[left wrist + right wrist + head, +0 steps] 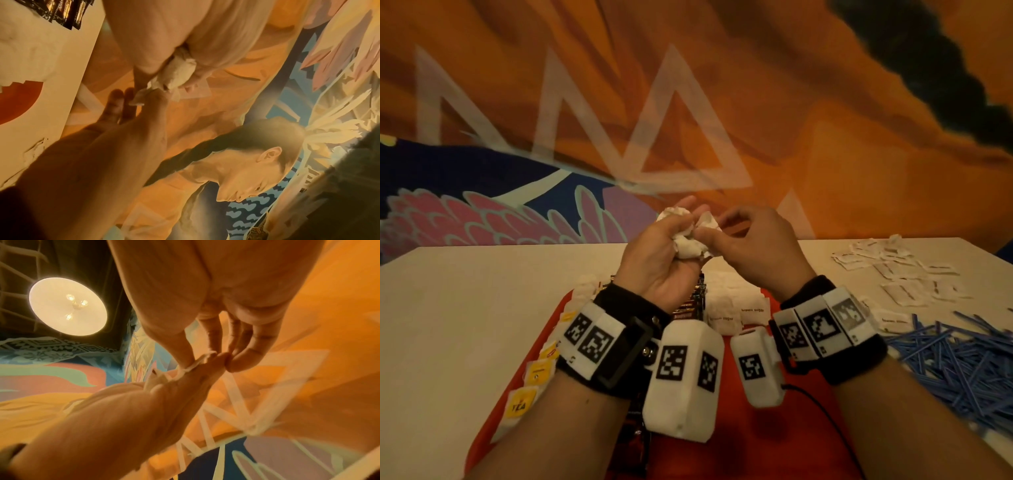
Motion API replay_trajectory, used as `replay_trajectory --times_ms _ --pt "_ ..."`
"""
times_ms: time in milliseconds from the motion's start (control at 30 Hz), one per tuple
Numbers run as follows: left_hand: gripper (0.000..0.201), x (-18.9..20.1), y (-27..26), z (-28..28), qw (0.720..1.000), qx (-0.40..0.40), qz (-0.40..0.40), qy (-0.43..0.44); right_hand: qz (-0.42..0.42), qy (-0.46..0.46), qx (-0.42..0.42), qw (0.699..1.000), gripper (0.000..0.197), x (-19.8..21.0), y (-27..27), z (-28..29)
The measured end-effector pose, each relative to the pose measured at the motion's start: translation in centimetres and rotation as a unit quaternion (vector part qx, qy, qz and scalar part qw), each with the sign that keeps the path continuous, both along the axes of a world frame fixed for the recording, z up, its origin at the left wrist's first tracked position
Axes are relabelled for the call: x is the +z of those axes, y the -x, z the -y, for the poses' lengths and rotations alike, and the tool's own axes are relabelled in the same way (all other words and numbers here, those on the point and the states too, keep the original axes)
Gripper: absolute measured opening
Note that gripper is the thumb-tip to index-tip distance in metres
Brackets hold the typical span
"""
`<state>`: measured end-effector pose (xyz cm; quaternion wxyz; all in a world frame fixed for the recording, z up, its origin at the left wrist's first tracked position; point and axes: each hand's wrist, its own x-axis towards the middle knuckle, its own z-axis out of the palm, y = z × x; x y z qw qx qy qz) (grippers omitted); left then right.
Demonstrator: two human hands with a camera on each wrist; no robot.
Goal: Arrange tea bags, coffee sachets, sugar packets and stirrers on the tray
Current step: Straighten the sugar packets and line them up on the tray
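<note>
Above the red tray [750, 445] my left hand [681, 233] grips a bunch of white sugar packets [688, 245]. My right hand [709, 230] pinches one packet at the bunch's edge between thumb and forefinger. The left wrist view shows the bunch [179, 73] in the left palm, with right fingertips [148, 97] on a packet corner. The pinch on the packet edge [193, 366] also appears in the right wrist view. On the tray, tea bags [530, 373] line the left edge, dark coffee sachets [688, 305] lie mid-tray, and brown sugar packets [736, 311] lie beside them.
A pile of blue stirrers [955, 359] lies on the table right of the tray. More white packets [893, 270] are scattered at the back right. A painted orange wall stands behind the table's far edge. A cable [822, 411] crosses the tray under my right wrist.
</note>
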<state>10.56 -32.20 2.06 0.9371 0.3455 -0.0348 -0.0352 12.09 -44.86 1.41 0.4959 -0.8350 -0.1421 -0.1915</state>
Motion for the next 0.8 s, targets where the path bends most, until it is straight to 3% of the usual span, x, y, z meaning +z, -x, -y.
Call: replay_trajectory --times_ms 167,267,367,433,500,533,600,667,733,800 --pt "0.026 0.0 0.1 0.2 1.0 0.025 0.011 0.009 -0.05 -0.096 0.083 0.991 0.015 -0.5 0.1 -0.2" --pt "0.03 -0.2 -0.3 -0.5 0.995 0.093 0.003 -0.027 -0.036 -0.119 0.08 0.989 0.014 -0.2 0.1 0.1" --pt "0.034 -0.3 -0.8 -1.9 0.986 0.156 0.012 -0.055 -0.07 -0.189 0.128 0.971 0.013 0.4 0.6 0.7" --pt "0.032 -0.4 -0.7 -2.5 0.976 0.178 0.032 -0.118 -0.082 -0.206 0.14 0.965 0.016 0.6 0.9 1.1" --pt "0.018 -0.4 -0.5 -2.6 0.962 0.169 0.059 -0.207 -0.076 -0.189 0.132 0.97 0.017 0.7 0.7 1.3" --pt "0.022 -0.4 -0.3 -2.6 0.951 0.158 0.076 -0.256 -0.073 -0.176 0.126 0.973 0.017 0.6 0.6 1.4" --pt "0.048 -0.6 -0.3 -2.6 0.919 0.136 0.101 -0.356 -0.073 -0.156 0.122 0.978 0.016 0.5 0.4 1.6" --pt "0.046 -0.8 -0.1 -2.5 0.887 0.12 0.132 -0.426 -0.072 -0.143 0.127 0.979 0.014 0.4 0.3 1.7" --pt "0.033 -0.9 0.1 -2.3 0.874 0.114 0.149 -0.448 -0.08 -0.157 0.141 0.974 0.013 0.4 0.3 1.8" --pt "0.029 -0.9 0.0 -2.3 0.884 0.119 0.151 -0.427 -0.117 -0.204 0.157 0.959 0.016 0.4 0.3 2.0"
